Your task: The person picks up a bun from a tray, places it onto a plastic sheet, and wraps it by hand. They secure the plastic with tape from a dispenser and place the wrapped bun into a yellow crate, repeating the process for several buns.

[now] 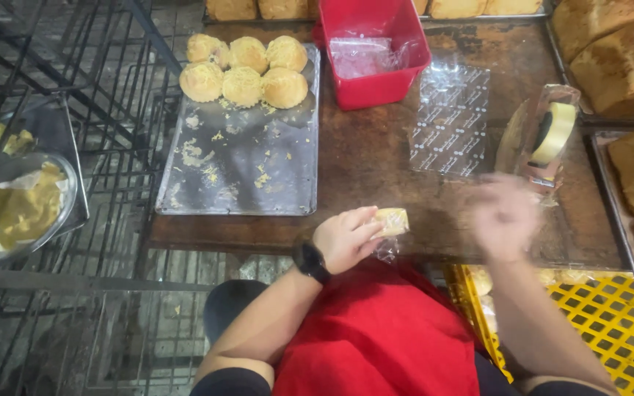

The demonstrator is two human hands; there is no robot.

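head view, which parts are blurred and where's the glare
In the head view, the right hand is smeared by motion blur, while the left hand holding a wrapped bun is fairly sharp; soft glare lies on the metal tray and the clear bags; the racks at left sit in dim light.

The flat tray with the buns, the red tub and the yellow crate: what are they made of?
The tray looks like dull, scuffed metal, grey with a soft sheen. The red tub seems to be glossy moulded plastic, with smooth, evenly coloured walls. The yellow crate is probably plastic too, given its moulded lattice.
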